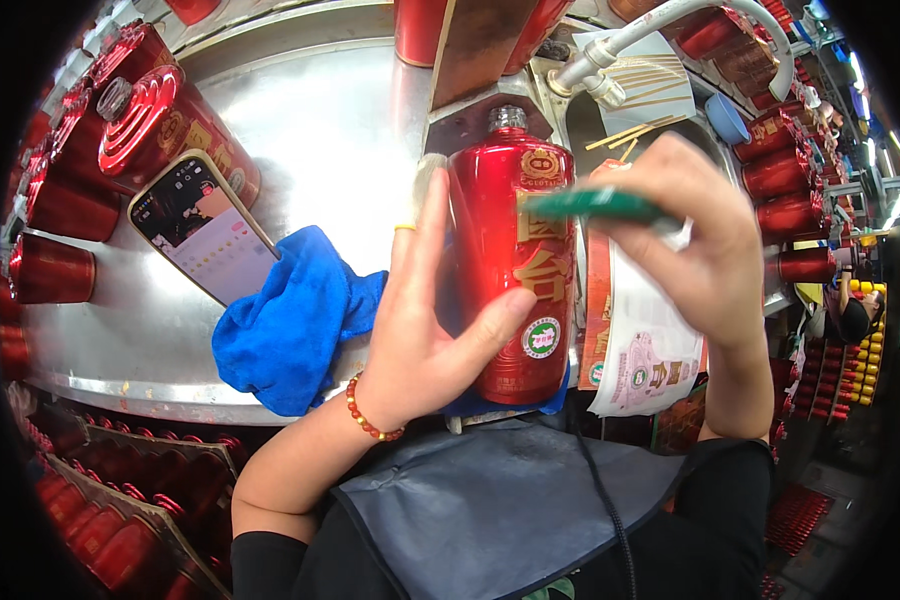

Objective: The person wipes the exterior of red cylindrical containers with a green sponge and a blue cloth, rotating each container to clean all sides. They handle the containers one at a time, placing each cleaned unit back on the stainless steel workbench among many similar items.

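Observation:
A glossy red bottle [500,220] with a clear top, gold raised lettering and a round white-and-green emblem lies in front of me, its neck pointing away. My left hand [420,330] steadies it from the left, thumb across its front and fingers stretched along its side. My right hand [695,225] pinches a flat green tool [605,205], blurred by motion, whose tip is over the gold lettering; whether it touches cannot be told. Right of the bottle, below my right hand, is a white printed sheet [650,340] with transfer designs, partly over a red-orange one.
A phone [205,225] leans against a red bottle [180,130] at the left, beside a crumpled blue cloth [295,320]. A pale curved pipe [660,30] arches at the far right above thin sticks [635,130] and a blue bowl [727,118]. Red bottles line both sides.

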Motion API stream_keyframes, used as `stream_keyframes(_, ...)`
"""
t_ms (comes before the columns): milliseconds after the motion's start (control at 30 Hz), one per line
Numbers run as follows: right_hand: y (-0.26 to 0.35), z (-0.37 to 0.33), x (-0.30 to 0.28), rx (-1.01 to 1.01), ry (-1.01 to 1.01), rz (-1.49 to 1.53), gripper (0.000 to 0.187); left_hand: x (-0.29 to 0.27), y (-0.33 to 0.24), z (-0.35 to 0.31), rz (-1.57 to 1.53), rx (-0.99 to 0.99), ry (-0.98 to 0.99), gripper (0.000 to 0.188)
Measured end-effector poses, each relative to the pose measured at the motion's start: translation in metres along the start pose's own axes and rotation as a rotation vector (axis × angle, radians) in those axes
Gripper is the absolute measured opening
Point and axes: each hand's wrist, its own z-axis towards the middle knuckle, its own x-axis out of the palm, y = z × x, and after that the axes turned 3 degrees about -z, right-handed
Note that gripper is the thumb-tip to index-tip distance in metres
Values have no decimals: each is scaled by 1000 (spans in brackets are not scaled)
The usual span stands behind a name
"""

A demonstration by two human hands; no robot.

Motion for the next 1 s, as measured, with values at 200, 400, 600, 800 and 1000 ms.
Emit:
stream_keyframes(200, -7, -7, -7, 211, -213, 209, 26, 9, -11, 23, -438, -146, -154, 78)
stream_keyframes(400, -10, -20, -3, 422, -242, 511, 28, 13, -9, 28, -243, -107, -126, 74)
stream_keyframes(600, -10, -20, 2, 403, -165, 493, 27, 12, -7, 28, -299, -110, -118, 73)
stream_keyframes(800, -9, -5, 7, 283, -37, 378, 25, 10, 1, 24, -297, -67, -54, 82)
stream_keyframes(1000, 2, 9, -3, 94, 72, 79, 22, -4, -11, 16, -66, -71, 134, 122)
